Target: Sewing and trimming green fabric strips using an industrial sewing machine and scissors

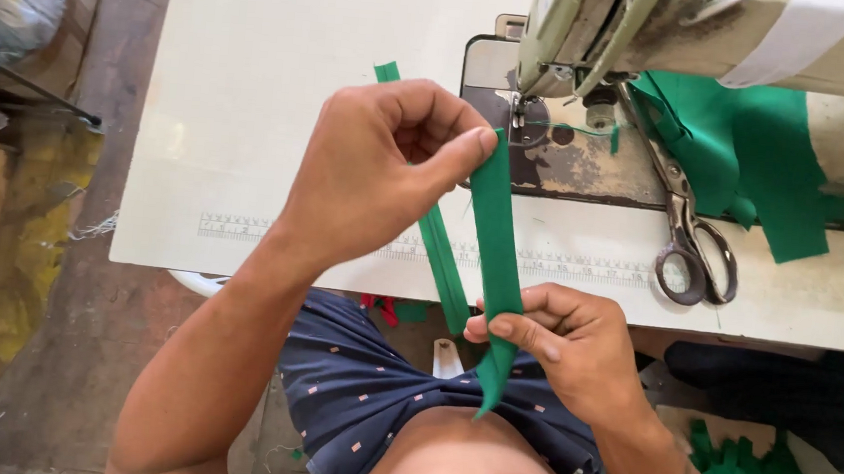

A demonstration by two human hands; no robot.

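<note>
Two hands' fingers [480,143] around green strip [496,233]

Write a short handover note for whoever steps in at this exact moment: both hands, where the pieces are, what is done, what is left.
Left hand: pinches the top of the green fabric strip.
Right hand: pinches the same strip lower down, its tail hanging below.
A second green strip runs behind, across the table.
Scissors and green fabric pieces lie by the sewing machine.
Done: strip held taut, folded lengthwise.
Left: nothing is under the needle yet.

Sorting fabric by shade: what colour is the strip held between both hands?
Solid green fabric strip, shown in the head view.
</note>
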